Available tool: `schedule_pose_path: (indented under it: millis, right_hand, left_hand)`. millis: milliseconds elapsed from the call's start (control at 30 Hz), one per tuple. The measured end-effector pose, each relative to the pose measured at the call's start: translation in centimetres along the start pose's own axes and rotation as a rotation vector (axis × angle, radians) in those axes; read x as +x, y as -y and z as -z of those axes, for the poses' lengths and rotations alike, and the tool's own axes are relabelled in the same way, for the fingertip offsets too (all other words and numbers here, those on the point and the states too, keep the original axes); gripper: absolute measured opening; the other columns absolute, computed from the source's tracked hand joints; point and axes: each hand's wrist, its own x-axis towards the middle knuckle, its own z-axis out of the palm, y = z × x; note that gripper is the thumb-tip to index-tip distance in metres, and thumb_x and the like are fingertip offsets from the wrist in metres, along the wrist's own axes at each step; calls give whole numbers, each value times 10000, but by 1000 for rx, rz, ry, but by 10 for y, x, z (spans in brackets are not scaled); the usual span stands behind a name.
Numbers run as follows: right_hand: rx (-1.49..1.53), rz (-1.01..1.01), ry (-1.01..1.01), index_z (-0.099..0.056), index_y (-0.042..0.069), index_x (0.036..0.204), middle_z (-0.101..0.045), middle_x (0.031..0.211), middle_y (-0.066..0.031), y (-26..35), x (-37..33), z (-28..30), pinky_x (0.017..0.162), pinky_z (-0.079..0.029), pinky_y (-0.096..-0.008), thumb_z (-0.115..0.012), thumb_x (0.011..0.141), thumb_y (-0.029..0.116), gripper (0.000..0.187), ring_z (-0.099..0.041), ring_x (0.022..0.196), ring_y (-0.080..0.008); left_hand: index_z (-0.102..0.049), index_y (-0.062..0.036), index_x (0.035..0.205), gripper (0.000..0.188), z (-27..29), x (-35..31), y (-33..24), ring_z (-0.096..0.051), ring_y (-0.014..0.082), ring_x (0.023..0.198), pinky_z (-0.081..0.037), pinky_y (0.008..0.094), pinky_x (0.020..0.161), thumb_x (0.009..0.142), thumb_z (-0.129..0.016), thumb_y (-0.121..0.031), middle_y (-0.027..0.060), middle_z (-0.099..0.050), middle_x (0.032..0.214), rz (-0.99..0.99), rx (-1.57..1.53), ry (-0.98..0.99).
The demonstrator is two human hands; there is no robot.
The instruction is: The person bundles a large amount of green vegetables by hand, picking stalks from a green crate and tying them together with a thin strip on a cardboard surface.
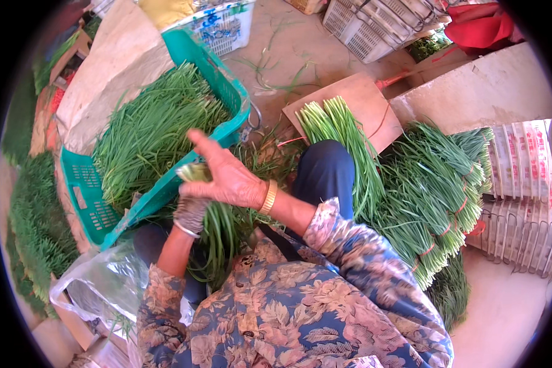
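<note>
My left hand (190, 216), in a greyish glove with a pale bracelet at the wrist, is closed round a loose bunch of garlic chives (218, 236). The pale cut ends of this bunch point up and away from me, while its green leaves hang toward my lap. Bare and with a gold band at the wrist, my right hand (234, 179) is at the top of the bunch, its fingers stretched apart. Just beyond both hands stands a green plastic crate (234, 126) with a heap of loose chives (147, 138) inside.
Two chive bundles (340, 126) lie on a cardboard piece (383, 122) past my right knee. Several tied bundles (429, 196) are stacked at the right, beside white baskets (518, 227). Clear plastic (107, 276) lies at the left. Another white basket (227, 27) stands behind the crate.
</note>
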Motion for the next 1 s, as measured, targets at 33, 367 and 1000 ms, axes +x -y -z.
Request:
schedule_pose_path:
  millis: [33, 367, 1000]
  right_hand:
    - [-3, -7, -5, -156, -16, 1326, -291, 1307, -252, 1, -2, -2, 973, -293, -402, -689, 668, 407, 946, -375, 1162, -369]
    - [-166, -147, -52, -100, -40, 1306, -394, 1208, -252, -16, -33, -19, 936, -303, -397, -778, 502, 325, 1113, -400, 1133, -363]
    - [133, -104, -593, -574, 40, 966, -617, 816, -37, -16, 5, 126, 637, -480, -260, -657, 632, 134, 357, -573, 706, -120]
  left_hand:
    - [-514, -78, 948, 254, 16, 7, 11, -541, 134, 737, -471, 268, 637, 729, -628, -18, 20, -555, 851, -45, -7, -64]
    - [-487, -75, 914, 150, -56, -9, -72, -521, 135, 653, -467, 272, 605, 788, -551, -25, 28, -506, 732, -132, -353, -444]
    - [-519, -3, 1052, 279, -32, 63, -177, -551, 208, 952, -396, 371, 941, 835, -511, -180, 116, -570, 1006, -529, -219, -60]
